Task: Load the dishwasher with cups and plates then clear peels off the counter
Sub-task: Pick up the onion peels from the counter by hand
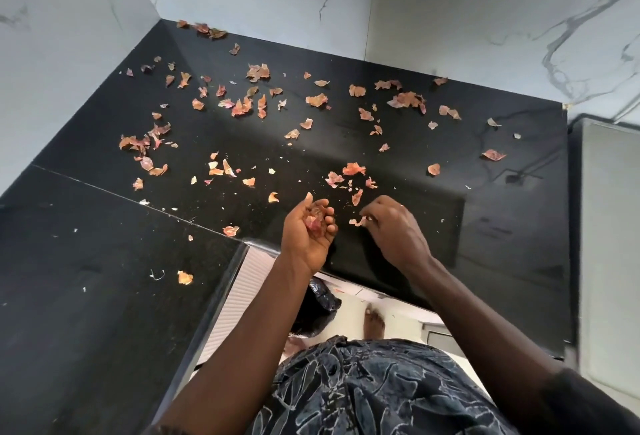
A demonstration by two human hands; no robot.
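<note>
In the head view, your left hand [308,232] sits just below the centre of the frame, palm up, its fingers curled round a small clump of gathered peels [316,221]. Just to its right, your right hand [393,232] lies knuckles up and pinches a single peel [356,222] at the black bench [415,147]. Many scattered peels [242,107] lie across the bench's upper and left parts, up to the marble wall [277,1].
</note>
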